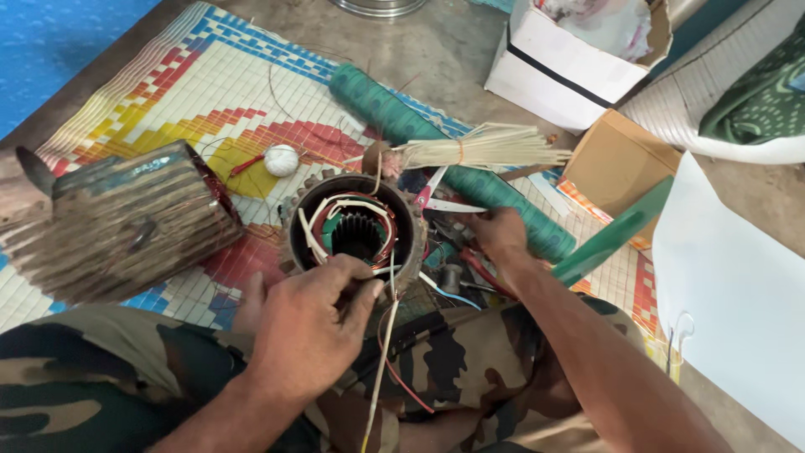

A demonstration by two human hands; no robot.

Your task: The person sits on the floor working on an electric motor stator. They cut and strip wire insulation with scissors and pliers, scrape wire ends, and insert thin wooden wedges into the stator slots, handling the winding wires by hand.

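Colourful woven mat (210,92) on concrete floor (436,42)

Floor-level motor repair workshop, woven mat (168,101) on concrete, stator (356,231), scissors (436,197), cardboard boxes (616,159), insulation rolls (402,117)

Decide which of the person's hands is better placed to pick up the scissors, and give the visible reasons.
Right, probably. The right hand already reaches beside the scissors on the mat, while the left hand grips the rim of the motor stator, steadying it.
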